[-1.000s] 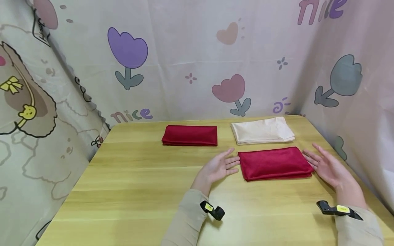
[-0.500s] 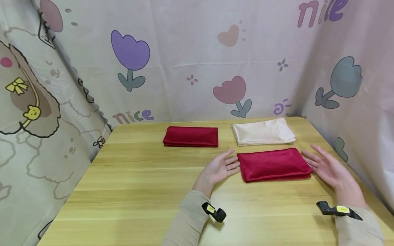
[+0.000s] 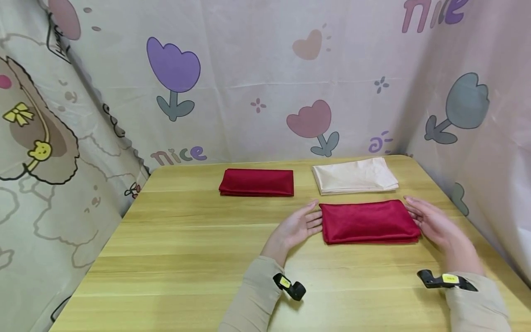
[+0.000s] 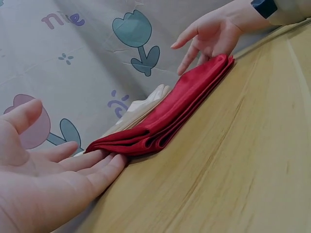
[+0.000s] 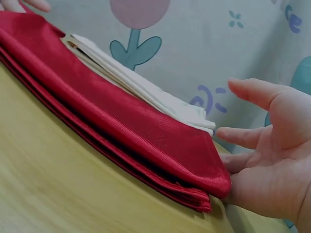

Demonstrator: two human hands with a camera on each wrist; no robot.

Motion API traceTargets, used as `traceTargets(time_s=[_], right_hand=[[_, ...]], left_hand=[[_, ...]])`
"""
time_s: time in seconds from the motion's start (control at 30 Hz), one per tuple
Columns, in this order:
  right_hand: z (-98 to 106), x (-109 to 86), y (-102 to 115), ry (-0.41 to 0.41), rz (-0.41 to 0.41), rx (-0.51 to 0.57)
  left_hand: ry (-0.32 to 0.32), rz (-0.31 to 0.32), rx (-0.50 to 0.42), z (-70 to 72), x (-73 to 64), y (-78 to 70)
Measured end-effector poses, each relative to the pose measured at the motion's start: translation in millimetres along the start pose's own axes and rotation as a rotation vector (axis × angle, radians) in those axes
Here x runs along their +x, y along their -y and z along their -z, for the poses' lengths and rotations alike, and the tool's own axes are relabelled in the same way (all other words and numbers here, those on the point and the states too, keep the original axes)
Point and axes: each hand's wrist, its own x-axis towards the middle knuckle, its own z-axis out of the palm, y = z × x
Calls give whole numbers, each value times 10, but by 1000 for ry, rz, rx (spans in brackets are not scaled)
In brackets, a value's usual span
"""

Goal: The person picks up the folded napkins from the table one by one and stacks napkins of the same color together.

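Note:
A bright red folded satin cloth lies flat on the right part of the table, several layers showing along its edge in both wrist views. My left hand rests at its left end, palm inward, fingers straight with the tips right at the folded edge. At the opposite end is my right hand, its fingers extended along the cloth's right side. In the right wrist view, the lower fingers of the right hand meet the cloth's corner, while thumb and index finger stand apart from it.
Behind the red cloth lies a cream folded cloth. A darker red folded cloth sits further left near the back edge. The wooden table is bordered by a printed curtain at the back and sides.
My right hand has moved left, in against the cloth's right end. The bright red cloth has straightened slightly at its near left corner. My left hand has barely moved.

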Motion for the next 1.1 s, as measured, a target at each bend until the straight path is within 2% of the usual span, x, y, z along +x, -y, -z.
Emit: traceTargets(time_s=[0.23,0.5,0.63,0.77,0.97,1.1], right_hand=[[-66,16,-21,-25,63,74],[-50,16,-74,-29,152,0],[-42,16,-87,-42,149,-125],[-63,28,-93,-55,100,-275],[-146,41,-74,-77,5,-473],[-197,58,-66,-71,-37,-545]], left_hand=[[18,7,58,-9,-5,5],[31,7,96,-25,-2,-2],[67,10,109,-47,1,4],[94,20,117,-73,8,30],[58,6,203,-111,25,73],[17,8,303,-144,31,88]])
